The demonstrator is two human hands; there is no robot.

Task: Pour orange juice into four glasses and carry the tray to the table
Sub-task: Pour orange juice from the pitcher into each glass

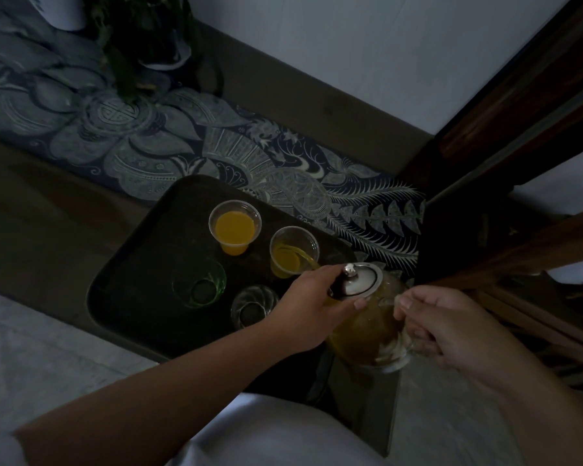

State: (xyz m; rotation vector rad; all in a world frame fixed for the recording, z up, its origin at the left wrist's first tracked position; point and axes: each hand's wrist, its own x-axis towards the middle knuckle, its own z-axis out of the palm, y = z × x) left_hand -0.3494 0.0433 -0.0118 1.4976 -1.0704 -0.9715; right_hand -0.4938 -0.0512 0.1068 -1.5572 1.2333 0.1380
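A dark tray (132, 264) lies on a low surface and carries several glasses. The far glass (234, 227) holds orange juice. Beside it, a second glass (293, 252) is partly filled, and a stream of juice runs into it from a glass pitcher (367, 324) tilted over the tray's right edge. My right hand (451, 327) grips the pitcher's handle. My left hand (313, 304) presses on the metal lid (360, 279). A green-tinted glass (199, 284) and a clear glass (253, 306) stand with no juice in them.
A patterned dark cloth (182, 146) runs along the surface behind the tray. A potted plant (148, 38) stands at the back. Dark wooden furniture (519, 112) rises on the right. Pale floor (31, 348) lies at the lower left.
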